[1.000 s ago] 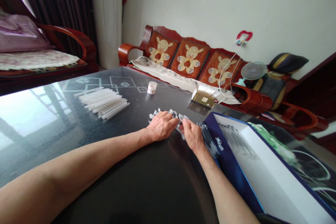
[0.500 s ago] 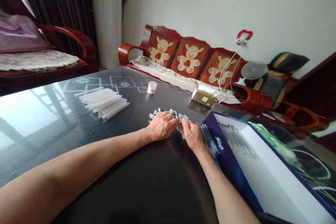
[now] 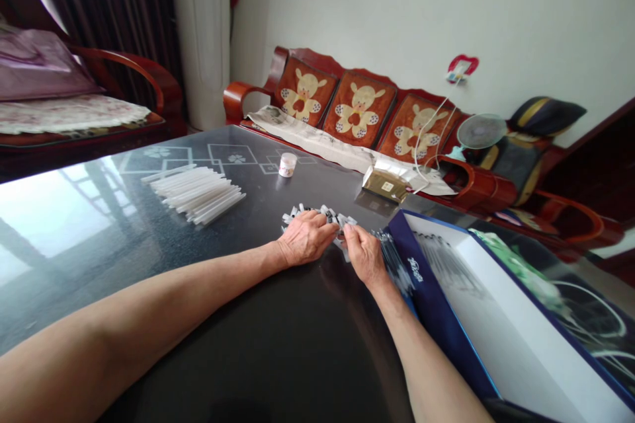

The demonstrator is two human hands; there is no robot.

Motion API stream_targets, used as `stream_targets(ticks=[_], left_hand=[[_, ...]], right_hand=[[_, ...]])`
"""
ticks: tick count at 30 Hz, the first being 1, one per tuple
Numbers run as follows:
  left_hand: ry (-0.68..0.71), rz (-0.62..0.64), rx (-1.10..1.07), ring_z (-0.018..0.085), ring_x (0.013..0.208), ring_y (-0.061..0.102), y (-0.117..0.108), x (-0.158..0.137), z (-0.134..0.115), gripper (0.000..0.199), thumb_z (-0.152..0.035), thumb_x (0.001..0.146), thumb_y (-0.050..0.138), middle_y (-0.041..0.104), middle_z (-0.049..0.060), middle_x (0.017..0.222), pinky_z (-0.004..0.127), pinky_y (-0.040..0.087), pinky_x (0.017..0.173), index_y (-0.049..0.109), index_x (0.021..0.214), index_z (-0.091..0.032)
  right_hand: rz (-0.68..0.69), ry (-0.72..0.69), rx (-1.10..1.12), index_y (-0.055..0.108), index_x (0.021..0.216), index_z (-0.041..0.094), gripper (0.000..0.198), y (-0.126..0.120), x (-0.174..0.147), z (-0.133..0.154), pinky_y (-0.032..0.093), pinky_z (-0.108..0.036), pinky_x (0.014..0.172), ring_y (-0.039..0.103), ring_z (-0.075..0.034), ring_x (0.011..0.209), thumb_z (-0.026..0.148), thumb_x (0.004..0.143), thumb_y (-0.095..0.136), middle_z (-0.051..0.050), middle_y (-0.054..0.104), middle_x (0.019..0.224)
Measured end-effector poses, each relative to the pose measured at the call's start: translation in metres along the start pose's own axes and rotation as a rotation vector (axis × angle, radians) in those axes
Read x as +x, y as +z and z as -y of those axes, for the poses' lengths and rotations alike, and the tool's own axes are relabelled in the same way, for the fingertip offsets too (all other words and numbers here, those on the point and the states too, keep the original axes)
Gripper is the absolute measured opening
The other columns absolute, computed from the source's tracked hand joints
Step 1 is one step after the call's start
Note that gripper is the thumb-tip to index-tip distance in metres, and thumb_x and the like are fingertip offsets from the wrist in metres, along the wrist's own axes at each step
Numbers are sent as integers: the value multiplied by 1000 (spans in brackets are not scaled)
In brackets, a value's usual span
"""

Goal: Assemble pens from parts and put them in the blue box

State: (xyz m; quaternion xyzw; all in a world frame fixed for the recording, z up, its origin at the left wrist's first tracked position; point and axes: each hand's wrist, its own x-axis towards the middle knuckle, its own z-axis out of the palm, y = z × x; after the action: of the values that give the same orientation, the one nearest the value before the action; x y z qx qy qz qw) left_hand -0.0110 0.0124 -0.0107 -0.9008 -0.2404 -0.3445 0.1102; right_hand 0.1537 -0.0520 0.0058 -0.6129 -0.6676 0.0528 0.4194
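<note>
My left hand (image 3: 308, 238) and my right hand (image 3: 366, 256) are close together over the dark glossy table (image 3: 278, 337). Both have their fingers bent into a pinch, thumb against fingertips. Whatever lies between them is too small and too covered to name. Just behind and partly under my left hand is a pile of short white pieces with black marks (image 3: 325, 210), like pen caps. Thin dark rods (image 3: 395, 264) lie beside my right wrist, against the outside of a blue box (image 3: 414, 277).
White translucent tubes (image 3: 198, 192) lie in a bundle on the left. A small white jar (image 3: 287, 165) stands farther back, and a gold tissue box (image 3: 385, 186) near the far edge. Inside the blue box are more thin rods (image 3: 446, 264). Beyond it is green-and-white fabric (image 3: 518, 268).
Almost nothing differs. My right hand has shifted very slightly, with its fingers still pinched beside the left; the pile and the tubes lie as before.
</note>
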Motion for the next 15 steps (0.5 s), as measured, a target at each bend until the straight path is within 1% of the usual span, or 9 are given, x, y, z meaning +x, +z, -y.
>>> stream_targets(ticks=[3,5,10,13,15], left_hand=[[-6,2,4,18,70,48,-1,0,-1,38,-35,99,30,53,4,73,31,38,67,64,105,-20],[-7,8,4,18,70,48,-2,0,-1,37,-34,99,30,53,4,73,31,38,67,64,103,-20],[6,20,-1,17,69,47,-4,1,-2,37,-34,98,30,52,4,72,30,37,67,65,96,-19],[6,24,-11,17,69,47,-3,0,-1,37,-33,98,30,52,4,73,30,37,67,64,99,-19],[-1,22,-18,17,70,48,-3,0,-1,36,-34,98,31,53,4,74,31,38,67,64,102,-20]], right_hand=[[14,-60,-45,63,73,20,30,-3,0,3,46,-28,64,62,-19,66,41,89,46,-5,69,70],[14,-76,-63,62,70,20,31,-4,0,4,45,-28,64,61,-18,65,40,89,46,-5,68,69],[31,-1,-20,60,61,22,41,-1,1,3,45,-29,61,63,-19,63,44,91,43,-5,68,64],[35,41,-15,60,60,22,43,-2,0,3,45,-29,61,63,-20,62,46,91,42,-5,68,63],[35,34,-31,61,64,22,41,-4,0,3,44,-29,60,63,-20,62,46,91,41,-5,68,64]])
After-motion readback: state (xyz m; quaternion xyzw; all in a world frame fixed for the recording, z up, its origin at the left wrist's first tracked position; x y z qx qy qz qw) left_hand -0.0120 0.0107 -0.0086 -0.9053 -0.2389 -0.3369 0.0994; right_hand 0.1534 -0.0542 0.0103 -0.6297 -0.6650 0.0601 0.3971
